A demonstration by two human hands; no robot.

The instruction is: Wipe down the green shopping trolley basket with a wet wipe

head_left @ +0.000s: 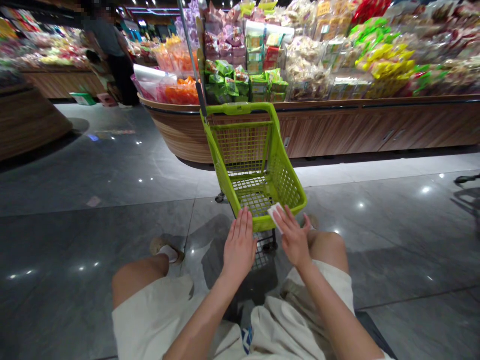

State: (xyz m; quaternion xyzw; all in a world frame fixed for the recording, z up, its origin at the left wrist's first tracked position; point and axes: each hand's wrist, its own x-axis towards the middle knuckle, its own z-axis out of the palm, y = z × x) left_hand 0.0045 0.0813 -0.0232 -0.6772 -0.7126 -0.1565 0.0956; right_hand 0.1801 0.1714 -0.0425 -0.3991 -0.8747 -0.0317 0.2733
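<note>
A small green shopping cart [287, 182] stands in front of me between my knees, its basket holding nothing that I can see. My left hand [240, 242] lies at the near left corner of the basket rim, fingers stretched out and holding nothing. In my right hand [294, 237] is a folded white tissue [275, 211], pressed under the fingers against the near right part of the rim. The thumb side of that hand is partly hidden. Below the basket, the lower wire rack [262, 257] shows in shadow.
Behind the cart runs a wood-panelled display counter [333, 127] piled with bagged snacks. A thin pole [190, 47] rises at the cart's far left corner. A person [110, 50] stands at the back left near a green basket [83, 98]. Part of a dark wheeled frame [468, 192] shows at right.
</note>
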